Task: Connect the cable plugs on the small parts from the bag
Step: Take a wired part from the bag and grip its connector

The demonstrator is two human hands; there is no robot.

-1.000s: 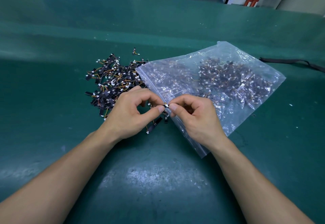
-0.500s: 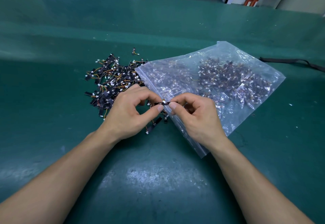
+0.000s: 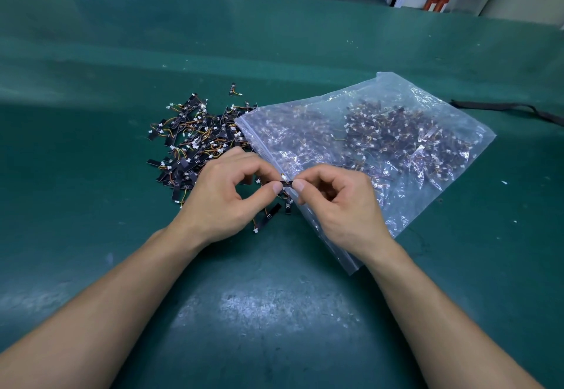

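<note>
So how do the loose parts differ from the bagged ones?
The loose parts lie bare on the table; the bagged parts look hazy inside the bag. Loose parts sit by the left hand, the bagged parts by the right hand. Both: black strips, white plugs.

The dark green surface carries a loose pile of small parts, a clear zip bag of more lying flat against the pile's right side, one stray part just beyond the pile, and a black strap far right.
</note>
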